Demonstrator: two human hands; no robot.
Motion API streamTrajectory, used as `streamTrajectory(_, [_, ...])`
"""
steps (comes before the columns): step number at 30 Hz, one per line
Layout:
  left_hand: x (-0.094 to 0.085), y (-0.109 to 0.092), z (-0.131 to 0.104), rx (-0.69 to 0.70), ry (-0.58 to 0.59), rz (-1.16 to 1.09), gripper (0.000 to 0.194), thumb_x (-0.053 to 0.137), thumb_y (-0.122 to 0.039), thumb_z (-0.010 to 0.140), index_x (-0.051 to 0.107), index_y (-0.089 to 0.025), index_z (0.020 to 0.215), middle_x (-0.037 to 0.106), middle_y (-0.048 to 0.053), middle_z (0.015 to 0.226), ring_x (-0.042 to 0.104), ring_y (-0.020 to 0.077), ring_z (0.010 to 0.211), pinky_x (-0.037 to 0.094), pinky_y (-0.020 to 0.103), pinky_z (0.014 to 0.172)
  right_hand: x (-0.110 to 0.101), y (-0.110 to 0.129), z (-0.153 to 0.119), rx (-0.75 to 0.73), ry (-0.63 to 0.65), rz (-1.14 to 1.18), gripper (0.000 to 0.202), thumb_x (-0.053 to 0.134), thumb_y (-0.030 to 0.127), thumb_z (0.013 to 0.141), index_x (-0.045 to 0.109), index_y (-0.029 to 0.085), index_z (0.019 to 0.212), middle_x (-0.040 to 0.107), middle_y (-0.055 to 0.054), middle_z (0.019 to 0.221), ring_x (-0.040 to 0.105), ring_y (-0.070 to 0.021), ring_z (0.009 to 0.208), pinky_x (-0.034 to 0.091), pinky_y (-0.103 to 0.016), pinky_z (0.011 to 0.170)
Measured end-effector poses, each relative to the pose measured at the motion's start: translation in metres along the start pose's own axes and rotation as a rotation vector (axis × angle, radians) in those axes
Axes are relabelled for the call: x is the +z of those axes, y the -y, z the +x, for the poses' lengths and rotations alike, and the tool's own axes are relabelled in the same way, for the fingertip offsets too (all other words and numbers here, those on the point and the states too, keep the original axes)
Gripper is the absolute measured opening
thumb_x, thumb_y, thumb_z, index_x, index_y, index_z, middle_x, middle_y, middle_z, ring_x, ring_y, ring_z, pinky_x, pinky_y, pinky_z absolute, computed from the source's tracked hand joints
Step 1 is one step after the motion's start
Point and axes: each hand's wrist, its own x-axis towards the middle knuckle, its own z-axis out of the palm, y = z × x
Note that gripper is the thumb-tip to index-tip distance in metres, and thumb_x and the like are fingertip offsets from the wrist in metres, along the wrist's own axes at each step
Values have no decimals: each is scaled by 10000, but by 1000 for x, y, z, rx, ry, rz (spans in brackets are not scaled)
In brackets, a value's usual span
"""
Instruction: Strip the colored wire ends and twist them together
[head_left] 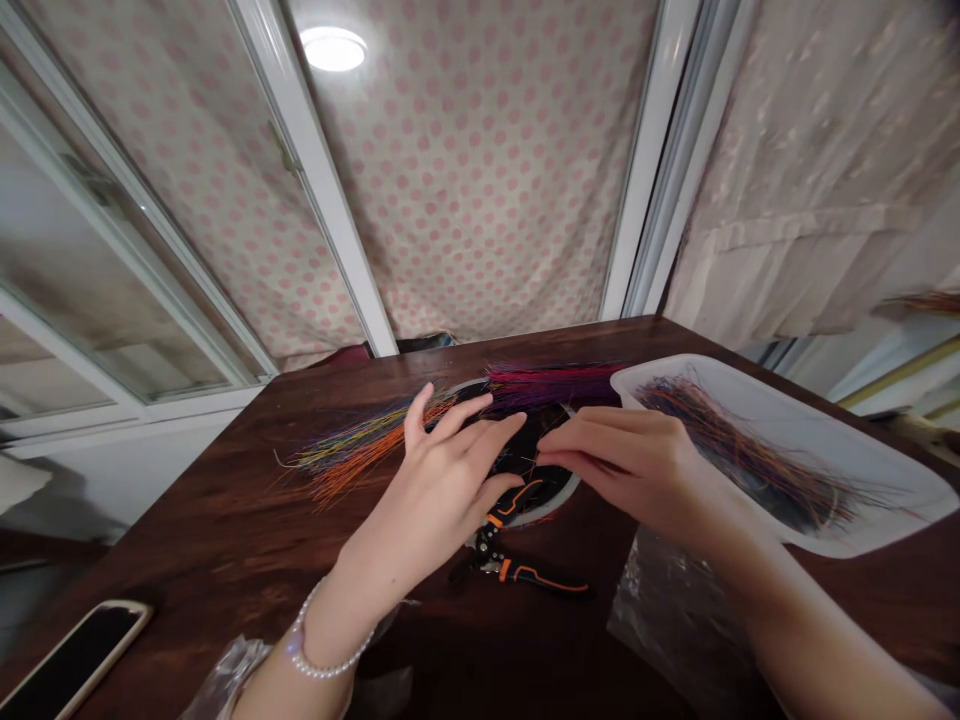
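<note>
Pinching a thin wire (533, 463) w/ fingertips together, R hand (634, 452) is over the round dish (553, 508). L hand (448, 475) opp., fingers spread; pliers (489, 545) lie open nearby.

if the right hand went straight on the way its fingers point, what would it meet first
Probably the left hand, just across from the right hand, though depth is hard to judge from this single view.

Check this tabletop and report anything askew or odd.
The pliers lie with handles spread, one overlapping the rim of the round dish; a hooked wire end strays from the orange-and-yellow bundle, whose strands are mostly straight.
</note>
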Motion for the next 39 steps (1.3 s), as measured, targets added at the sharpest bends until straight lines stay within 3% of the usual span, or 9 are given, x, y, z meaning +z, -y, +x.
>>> streamTrajectory(3, [4, 3, -3, -86, -24, 126, 474, 707, -252, 880, 571, -185, 1330, 676, 157, 1305, 379, 433, 1434, -35, 825, 1091, 1, 1, 1, 7, 11, -19, 151, 572, 180, 984, 690, 171, 890, 694, -7, 734, 644, -111, 645, 494, -214, 612])
streamTrajectory(8, [5, 11, -11, -244, -17, 315, 390, 817, -185, 741, 681, -141, 1104, 494, 275, 1468, 387, 518, 1399, 101, 842, 1074, 1, 3, -1, 37, 49, -57, 189, 550, 194, 995, 708, 174, 893, 721, -22, 773, 666, -127, 671, 503, -235, 626])
streamTrajectory(13, [0, 27, -15, -217, 44, 162, 107, 770, -173, 787, 687, -204, 848, 780, 95, 948, 693, 393, 1089, 170, 765, 1127, 3, 2, 0, 53, -3, -25, 143, 587, 178, 972, 706, 188, 893, 731, -12, 784, 682, -122, 679, 532, -230, 649])
streamTrajectory(17, [-5, 29, -13, -149, 80, -35, 332, 750, -222, 833, 664, -204, 1153, 742, 109, 1171, 707, 301, 1072, 353, 581, 1136, 5, 0, 1, 45, -81, 74, 110, 638, 112, 926, 695, 200, 892, 744, 2, 793, 695, -106, 680, 551, -197, 657])
streamTrajectory(20, [-10, 19, -7, -62, 90, -174, 276, 670, -258, 904, 663, -199, 1173, 727, 106, 1200, 689, 267, 1103, 498, 382, 973, 5, 0, 2, 57, -103, 110, 126, 654, 87, 906, 692, 203, 873, 750, 5, 776, 702, -107, 672, 555, -191, 652])
streamTrajectory(23, [-11, 8, -1, -52, 145, -258, 181, 534, -256, 982, 694, -201, 916, 728, 32, 784, 698, 199, 713, 457, 260, 659, 0, 3, 4, 75, -132, 138, 135, 675, 79, 885, 692, 211, 859, 754, 14, 760, 698, -107, 649, 561, -193, 643])
streamTrajectory(28, [-3, -2, 5, -112, 73, -299, 224, 501, -201, 974, 616, -203, 781, 429, -62, 512, 407, 123, 425, 217, 256, 491, -12, 0, 2, 143, -114, 148, 173, 669, 59, 867, 694, 229, 884, 758, 32, 757, 701, -103, 638, 555, -179, 599])
streamTrajectory(32, [0, -4, 5, -69, -47, -353, 237, 458, -190, 973, 604, -193, 787, 479, -41, 565, 420, 116, 463, 241, 248, 507, -15, -11, -1, 217, -75, 124, 180, 640, 60, 857, 683, 232, 888, 758, 31, 744, 715, -118, 628, 558, -187, 578])
streamTrajectory(39, [-10, 1, 3, -105, 126, -295, 290, 395, -131, 972, 630, -181, 810, 653, 14, 645, 572, 139, 551, 347, 247, 572, -24, -9, -1, 140, -88, 125, 172, 638, 94, 863, 685, 254, 822, 732, 57, 694, 673, -97, 567, 538, -183, 568])
